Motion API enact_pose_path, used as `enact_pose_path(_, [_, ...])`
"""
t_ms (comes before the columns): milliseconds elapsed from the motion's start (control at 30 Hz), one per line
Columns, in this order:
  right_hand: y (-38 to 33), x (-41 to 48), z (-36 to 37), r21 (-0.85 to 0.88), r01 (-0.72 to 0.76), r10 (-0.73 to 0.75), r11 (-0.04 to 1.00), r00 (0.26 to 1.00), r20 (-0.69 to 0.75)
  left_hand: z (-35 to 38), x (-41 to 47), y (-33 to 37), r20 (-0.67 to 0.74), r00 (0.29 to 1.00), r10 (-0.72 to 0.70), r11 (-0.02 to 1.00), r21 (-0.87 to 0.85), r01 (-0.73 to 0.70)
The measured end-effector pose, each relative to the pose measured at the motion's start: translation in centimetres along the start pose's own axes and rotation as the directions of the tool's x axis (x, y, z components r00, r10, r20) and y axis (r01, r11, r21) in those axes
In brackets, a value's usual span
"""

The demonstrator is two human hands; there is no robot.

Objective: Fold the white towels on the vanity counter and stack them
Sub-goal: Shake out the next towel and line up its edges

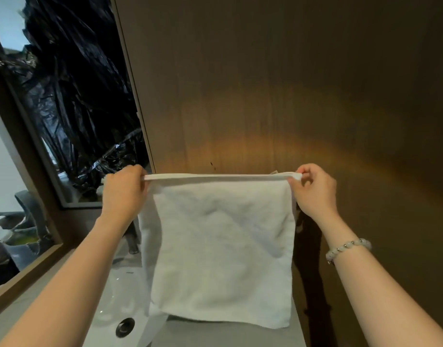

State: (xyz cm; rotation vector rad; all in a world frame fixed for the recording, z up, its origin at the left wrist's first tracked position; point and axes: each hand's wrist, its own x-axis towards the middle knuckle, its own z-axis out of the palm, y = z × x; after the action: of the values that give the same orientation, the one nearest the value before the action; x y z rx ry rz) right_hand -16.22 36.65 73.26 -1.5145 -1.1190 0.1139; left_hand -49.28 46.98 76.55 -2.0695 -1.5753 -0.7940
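The towel [223,249] hangs between the left hand [124,190] and right hand [315,190], above the counter [230,336]; the sink [115,291] lies at its left

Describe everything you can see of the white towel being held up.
The white towel looks like soft terry cloth with a flat hemmed top edge. The left hand and right hand each pinch a top corner, holding that edge taut and level. It hangs roughly square and rumpled, with a second layer showing behind its left side. Its bottom edge hangs low over the grey counter beside the sink.
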Motion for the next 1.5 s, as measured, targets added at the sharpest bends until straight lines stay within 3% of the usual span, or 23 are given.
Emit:
enact_pose_path(100, [0.1, 0.3, -0.3, -0.22, 0.013, 0.045, 0.975, 0.966, 0.256, -0.1, -0.2, 0.0, 0.366, 0.931, 0.015, 0.999, -0.041, 0.0])
enact_pose_path(133, [0.3, 0.3, -0.4, -0.219, 0.016, 0.038, 0.976, 0.97, 0.24, -0.2, -0.2, 0.0, 0.38, 0.925, -0.002, 0.995, -0.088, 0.038])
enact_pose_path(233, [0.6, 0.2, -0.2, -0.118, 0.007, 0.008, 0.993, 0.993, 0.12, -0.5, -0.1, -0.1, 0.133, 0.988, -0.076, 0.964, -0.245, 0.107])
enact_pose_path(333, [0.8, -0.1, -0.2, -0.166, -0.002, 0.033, 0.986, 0.982, 0.184, 0.1, -0.6, -0.2, 0.364, 0.932, -0.007, 0.985, -0.157, 0.069])
enact_pose_path(433, [1.2, -1.2, -0.4, -0.055, 0.041, -0.027, 0.998, 0.969, 0.246, 0.7, -1.6, -0.9, 0.305, 0.95, -0.068, 0.971, -0.198, 0.133])
enact_pose_path(567, [1.6, -2.4, -0.9, -0.101, 0.119, -0.066, 0.988, 0.904, 0.423, 1.5, -3.0, -1.2, 0.272, 0.962, -0.023, 0.971, -0.225, 0.087])
enact_pose_path(800, [3.3, -3.4, -1.5, -0.322, 0.131, 0.088, 0.938, 0.808, 0.583, 2.8, -5.8, -1.9, 0.537, 0.828, 0.16, 0.95, -0.312, 0.019])
enact_pose_path(1067, [4.5, -3.7, -0.7, -0.483, 0.147, 0.174, 0.863, 0.812, 0.557, 4.8, -7.5, -2.4, 0.703, 0.705, 0.089, 0.988, -0.153, 0.028])
enact_pose_path(1167, [5.6, -4.4, 0.0, -0.581, 0.136, 0.314, 0.803, 0.732, 0.605, 5.4, -7.9, -1.8, 0.712, 0.695, 0.101, 0.993, -0.117, -0.025])
enact_pose_path(1267, [6.4, -5.7, 0.7, -0.68, 0.178, 0.42, 0.711, 0.668, 0.614, 5.2, -8.0, -0.9, 0.662, 0.729, 0.172, 0.982, -0.177, -0.071])
enact_pose_path(1367, [6.6, -6.8, 1.3, -0.722, 0.249, 0.504, 0.645, 0.572, 0.647, 4.3, -7.7, 0.2, 0.585, 0.765, 0.271, 0.963, -0.178, -0.205])
enact_pose_path(1500, [7.0, -8.2, 2.5, -0.637, 0.164, 0.534, 0.753, 0.414, 0.737, 3.4, -7.5, 1.2, 0.494, 0.806, 0.325, 0.945, -0.192, -0.263])
